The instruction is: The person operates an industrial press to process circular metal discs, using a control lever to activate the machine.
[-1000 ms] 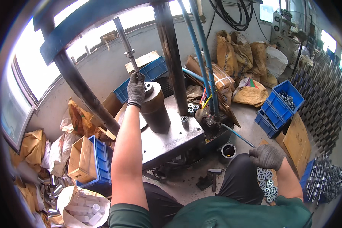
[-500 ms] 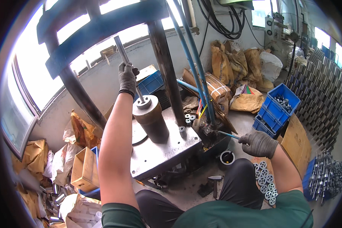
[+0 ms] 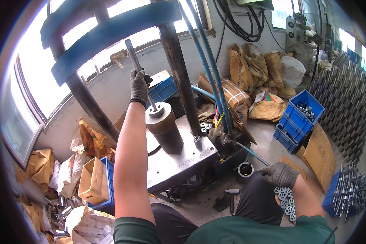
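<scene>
My left hand (image 3: 139,86), in a grey knit glove, is closed round an upright metal rod (image 3: 133,56). The rod's lower end goes into the ring-shaped top of a dark steel cylinder (image 3: 166,133), which stands on the press's metal table (image 3: 166,164). Above the rod's upper end is the blue crossbeam (image 3: 118,35) of the press; I cannot tell whether they touch. On the right, my gloved right hand (image 3: 281,175) is wrapped round the end of a blue pump lever (image 3: 253,153). That lever slopes down toward me from the greasy pump at the table's side.
Small bearing-like rings (image 3: 207,127) stand at the table's far corner. A round can (image 3: 245,169) and a hammer (image 3: 232,197) are on the floor. Blue crates (image 3: 299,118) and stacked metal tubes (image 3: 341,105) rise at right. A wooden box (image 3: 94,183) lies at left.
My right hand has moved down and slightly right, swinging the lever's end lower. My left hand keeps its grip on the rod. The whole view has shifted a little.
</scene>
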Demonstrator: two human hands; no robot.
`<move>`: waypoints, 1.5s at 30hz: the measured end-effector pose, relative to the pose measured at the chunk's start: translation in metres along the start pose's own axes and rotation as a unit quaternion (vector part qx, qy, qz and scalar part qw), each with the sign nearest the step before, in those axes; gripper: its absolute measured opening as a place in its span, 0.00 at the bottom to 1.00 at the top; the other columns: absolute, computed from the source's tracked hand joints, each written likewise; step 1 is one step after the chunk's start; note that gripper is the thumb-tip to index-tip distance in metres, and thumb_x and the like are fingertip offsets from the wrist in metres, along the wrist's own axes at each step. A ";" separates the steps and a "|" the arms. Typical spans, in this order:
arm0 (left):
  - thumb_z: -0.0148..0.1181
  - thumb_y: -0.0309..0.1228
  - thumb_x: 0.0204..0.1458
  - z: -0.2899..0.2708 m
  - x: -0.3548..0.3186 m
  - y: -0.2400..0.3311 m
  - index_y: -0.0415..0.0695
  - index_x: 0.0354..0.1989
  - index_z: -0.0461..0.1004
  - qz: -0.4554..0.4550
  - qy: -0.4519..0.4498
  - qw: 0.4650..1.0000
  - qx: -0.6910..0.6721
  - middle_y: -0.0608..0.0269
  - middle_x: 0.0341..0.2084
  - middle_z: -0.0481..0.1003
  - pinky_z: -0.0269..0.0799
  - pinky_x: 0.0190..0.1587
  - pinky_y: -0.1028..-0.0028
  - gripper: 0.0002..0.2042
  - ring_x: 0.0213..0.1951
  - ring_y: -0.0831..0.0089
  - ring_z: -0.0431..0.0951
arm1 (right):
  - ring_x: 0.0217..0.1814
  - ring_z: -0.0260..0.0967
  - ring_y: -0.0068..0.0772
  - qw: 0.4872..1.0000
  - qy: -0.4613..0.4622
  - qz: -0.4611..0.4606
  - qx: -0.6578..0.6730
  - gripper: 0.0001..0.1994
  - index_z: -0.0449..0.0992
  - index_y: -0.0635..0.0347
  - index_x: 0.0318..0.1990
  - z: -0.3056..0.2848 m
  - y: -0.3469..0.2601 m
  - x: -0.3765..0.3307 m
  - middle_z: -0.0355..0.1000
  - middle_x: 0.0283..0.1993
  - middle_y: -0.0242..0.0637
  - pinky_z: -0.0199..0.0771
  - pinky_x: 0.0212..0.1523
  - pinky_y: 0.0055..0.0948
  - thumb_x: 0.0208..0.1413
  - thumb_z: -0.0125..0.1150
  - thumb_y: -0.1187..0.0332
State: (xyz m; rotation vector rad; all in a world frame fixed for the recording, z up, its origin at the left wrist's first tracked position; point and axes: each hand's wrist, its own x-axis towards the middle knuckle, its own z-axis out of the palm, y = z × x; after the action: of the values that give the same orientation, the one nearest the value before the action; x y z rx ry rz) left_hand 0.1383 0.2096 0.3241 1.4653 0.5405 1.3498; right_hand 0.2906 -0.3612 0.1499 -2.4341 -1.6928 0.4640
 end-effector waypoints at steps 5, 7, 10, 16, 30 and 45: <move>0.53 0.35 0.65 -0.001 -0.003 -0.002 0.52 0.49 0.74 -0.001 -0.003 1.000 -0.015 0.66 0.25 0.78 0.70 0.29 0.70 0.08 0.28 0.70 0.82 | 0.45 0.79 0.58 1.000 -0.007 0.019 0.006 0.17 0.83 0.55 0.44 0.016 0.006 -0.008 0.81 0.40 0.51 0.78 0.50 0.53 0.57 0.54 0.57; 0.53 0.36 0.65 -0.004 -0.002 -0.007 0.53 0.50 0.74 0.000 -0.009 1.000 -0.008 0.66 0.26 0.79 0.71 0.31 0.68 0.09 0.28 0.69 0.83 | 0.45 0.79 0.58 1.000 0.006 0.015 0.012 0.17 0.83 0.55 0.44 0.015 0.005 -0.007 0.81 0.39 0.52 0.78 0.50 0.53 0.56 0.54 0.57; 0.52 0.37 0.65 -0.010 0.002 -0.014 0.54 0.51 0.75 0.009 -0.024 1.000 -0.001 0.66 0.27 0.80 0.72 0.32 0.66 0.10 0.29 0.68 0.84 | 0.44 0.79 0.58 0.999 0.041 0.011 0.016 0.16 0.84 0.55 0.45 0.010 0.002 -0.006 0.81 0.39 0.52 0.78 0.50 0.53 0.56 0.55 0.58; 0.54 0.41 0.66 -0.017 -0.004 -0.016 0.55 0.56 0.76 -0.008 -0.033 0.999 0.004 0.65 0.29 0.81 0.74 0.36 0.67 0.13 0.32 0.69 0.84 | 0.45 0.79 0.57 0.987 0.155 -0.019 0.040 0.15 0.83 0.58 0.46 -0.001 -0.007 -0.002 0.81 0.41 0.51 0.78 0.50 0.51 0.56 0.57 0.62; 0.52 0.41 0.66 -0.021 -0.015 -0.003 0.51 0.57 0.72 -0.035 -0.031 0.999 0.011 0.55 0.33 0.80 0.83 0.38 0.64 0.15 0.32 0.64 0.83 | 0.43 0.79 0.57 0.790 0.595 -0.145 0.010 0.14 0.80 0.60 0.52 -0.138 -0.020 0.191 0.79 0.41 0.51 0.80 0.46 0.48 0.60 0.59 0.71; 0.47 0.45 0.68 -0.025 -0.005 -0.016 0.54 0.55 0.71 -0.008 -0.029 0.997 0.076 0.62 0.31 0.80 0.76 0.39 0.64 0.15 0.35 0.68 0.84 | 0.42 0.80 0.57 0.994 -0.077 -0.052 -0.055 0.15 0.82 0.59 0.40 0.011 0.009 -0.010 0.80 0.38 0.51 0.79 0.48 0.52 0.56 0.54 0.61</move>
State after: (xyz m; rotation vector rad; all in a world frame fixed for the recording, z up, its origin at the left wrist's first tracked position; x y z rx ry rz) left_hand 0.1196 0.2210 0.3038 1.6155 0.6267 1.2724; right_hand 0.2921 -0.3742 0.1383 -2.4251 -1.9468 0.5715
